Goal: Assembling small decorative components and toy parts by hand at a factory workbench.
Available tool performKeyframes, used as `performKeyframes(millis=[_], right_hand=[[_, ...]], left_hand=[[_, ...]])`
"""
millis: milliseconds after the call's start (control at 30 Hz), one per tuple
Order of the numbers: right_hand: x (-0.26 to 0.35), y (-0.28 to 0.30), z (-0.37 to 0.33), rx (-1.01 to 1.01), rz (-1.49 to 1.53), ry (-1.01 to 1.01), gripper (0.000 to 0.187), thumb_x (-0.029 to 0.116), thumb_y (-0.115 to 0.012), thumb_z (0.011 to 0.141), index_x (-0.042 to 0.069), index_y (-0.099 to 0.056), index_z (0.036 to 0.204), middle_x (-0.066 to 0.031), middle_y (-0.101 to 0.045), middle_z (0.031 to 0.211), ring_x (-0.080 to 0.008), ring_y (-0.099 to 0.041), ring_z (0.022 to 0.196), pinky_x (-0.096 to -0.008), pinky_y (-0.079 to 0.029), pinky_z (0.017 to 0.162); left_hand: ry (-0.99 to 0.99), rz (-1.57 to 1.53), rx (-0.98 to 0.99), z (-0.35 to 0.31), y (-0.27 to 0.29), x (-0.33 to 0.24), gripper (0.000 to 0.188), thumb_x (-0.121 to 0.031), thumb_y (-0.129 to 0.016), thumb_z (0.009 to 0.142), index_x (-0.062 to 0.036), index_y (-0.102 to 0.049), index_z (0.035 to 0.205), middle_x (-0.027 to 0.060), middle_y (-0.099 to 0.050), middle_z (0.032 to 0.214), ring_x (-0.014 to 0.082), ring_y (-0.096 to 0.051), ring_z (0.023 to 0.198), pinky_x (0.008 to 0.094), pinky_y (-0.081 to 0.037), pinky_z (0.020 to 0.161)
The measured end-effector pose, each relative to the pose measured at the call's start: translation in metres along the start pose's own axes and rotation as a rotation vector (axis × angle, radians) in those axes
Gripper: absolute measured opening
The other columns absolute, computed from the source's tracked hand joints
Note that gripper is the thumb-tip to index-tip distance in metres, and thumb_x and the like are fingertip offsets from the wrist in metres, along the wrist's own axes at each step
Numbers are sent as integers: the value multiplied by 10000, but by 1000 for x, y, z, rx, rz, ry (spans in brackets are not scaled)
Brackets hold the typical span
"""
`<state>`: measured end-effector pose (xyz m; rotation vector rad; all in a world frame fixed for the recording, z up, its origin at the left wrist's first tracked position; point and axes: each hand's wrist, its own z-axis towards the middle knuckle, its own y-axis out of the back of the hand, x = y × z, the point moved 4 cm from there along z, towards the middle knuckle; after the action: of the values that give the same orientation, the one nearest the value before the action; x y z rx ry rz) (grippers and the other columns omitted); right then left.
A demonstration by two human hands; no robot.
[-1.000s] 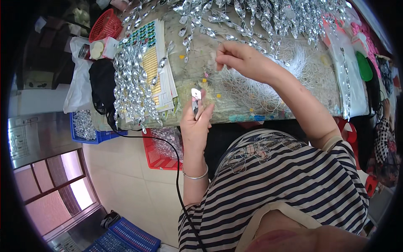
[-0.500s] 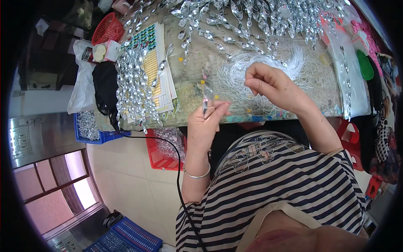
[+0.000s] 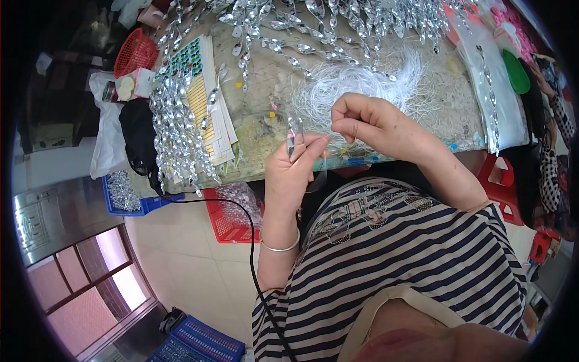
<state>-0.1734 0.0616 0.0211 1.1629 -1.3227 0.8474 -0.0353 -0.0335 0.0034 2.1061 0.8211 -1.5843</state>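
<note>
In front of my body, my left hand (image 3: 291,170) is closed with thumb and forefinger pinched together. A small shiny silver piece (image 3: 294,134) sticks up from between its fingers; its exact kind is not clear. My right hand (image 3: 366,120) is level with the table's front edge, to the right of the left one, fingers curled and thumb pressed against the forefinger. Whatever that pinch holds is too fine to make out. Just beyond the right hand lies a loose heap of white thread (image 3: 362,81) on the worn table (image 3: 256,111).
Strings of twisted silver beads (image 3: 338,27) cover the table's far side; another bunch (image 3: 181,130) hangs over its left edge beside patterned cards (image 3: 211,108). A red basket (image 3: 136,53) stands far left, a plastic sheet (image 3: 482,78) right. Below are blue (image 3: 136,205) and red crates (image 3: 226,232).
My right hand has moved left, closer to the left hand. The silver piece in my left hand now stands up more visibly. The whole view has shifted slightly.
</note>
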Motion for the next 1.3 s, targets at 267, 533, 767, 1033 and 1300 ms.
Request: performKeyframes(millis=[267, 533, 767, 1033, 1300], right_hand=[[-3, 23, -2, -149, 147, 67, 62, 96, -549, 914, 41, -535, 889, 37, -515, 755, -39, -476, 679, -188, -381, 623], [-16, 41, -10, -229, 76, -64, 155, 81, -608, 868, 30, -570, 1009, -9, -592, 852, -100, -570, 798, -225, -433, 718], [11, -6, -10, -108, -458, 291, 383, 118, -668, 804, 26, -562, 1160, -96, -647, 1007, -248, -602, 984, -368, -381, 962], [3, -20, -1, -5, -298, 102, 102, 75, -623, 846, -5, -648, 905, -78, -660, 759, -147, -649, 716, -263, -501, 644], [6, -1, -1, -135, -356, 304, 70, 44, -593, 860, -11, -616, 896, -66, -648, 823, -144, -636, 770, -262, -489, 680]], left_hand=[[40, 76, 15, -10, 27, 16, 132, -133, -676, 825, -17, -680, 889, 14, -634, 732, 7, -407, 467, 154, -291, 414], [48, -42, -17, -8, 33, 27, 140, -123, -683, 819, -4, -670, 893, 16, -642, 723, 5, -394, 465, 159, -286, 420], [24, -11, 66, -2, 9, 20, 142, -143, -683, 820, -23, -674, 896, -7, -630, 716, 7, -419, 500, 158, -304, 440], [108, -57, 93, -3, 14, 17, 137, -132, -672, 830, -9, -665, 889, 12, -625, 714, 11, -405, 477, 155, -294, 431], [121, -64, 27, 1, 17, 18, 165, -130, -632, 865, 12, -640, 947, 34, -629, 759, 12, -405, 481, 157, -291, 428]])
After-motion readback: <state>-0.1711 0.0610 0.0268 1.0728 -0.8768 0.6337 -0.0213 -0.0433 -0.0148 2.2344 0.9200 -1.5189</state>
